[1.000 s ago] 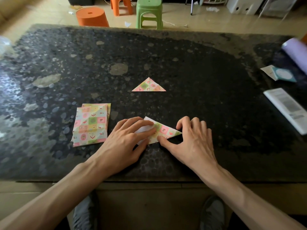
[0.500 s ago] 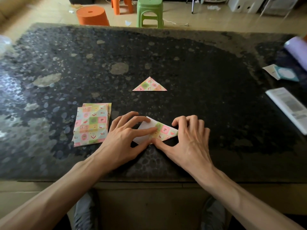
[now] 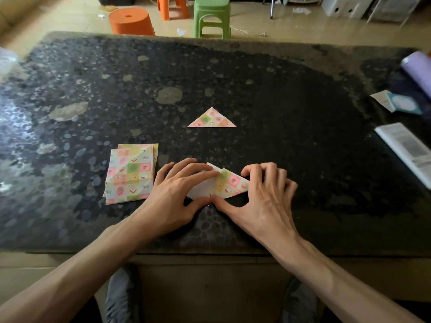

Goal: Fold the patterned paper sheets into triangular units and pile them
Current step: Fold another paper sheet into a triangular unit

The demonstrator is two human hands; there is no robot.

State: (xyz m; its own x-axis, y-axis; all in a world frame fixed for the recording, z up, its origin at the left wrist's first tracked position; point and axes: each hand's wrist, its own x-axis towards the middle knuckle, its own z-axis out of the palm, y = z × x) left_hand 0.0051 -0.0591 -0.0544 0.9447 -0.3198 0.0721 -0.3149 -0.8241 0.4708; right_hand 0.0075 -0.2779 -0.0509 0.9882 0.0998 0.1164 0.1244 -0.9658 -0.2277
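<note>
A partly folded patterned sheet (image 3: pixel 229 185) lies near the front edge of the dark stone table (image 3: pixel 279 101), its white underside showing on the left. My left hand (image 3: pixel 179 190) presses flat on that white part with straight fingers. My right hand (image 3: pixel 263 194) has curled fingers over the sheet's right corner and its thumb on the lower edge, pinching that flap. One finished triangular unit (image 3: pixel 211 118) lies alone farther back at the middle. A stack of unfolded patterned sheets (image 3: pixel 130 173) sits just left of my left hand.
A white booklet (image 3: pixel 405 148), a teal and white card (image 3: pixel 401 103) and a purple roll (image 3: pixel 417 71) lie along the table's right side. Beyond the far edge stand an orange stool (image 3: pixel 131 21) and a green stool (image 3: pixel 211 16).
My right hand has slid left and curled its fingers over the sheet's right corner, which is now partly covered. My left hand keeps pressing the sheet's left part.
</note>
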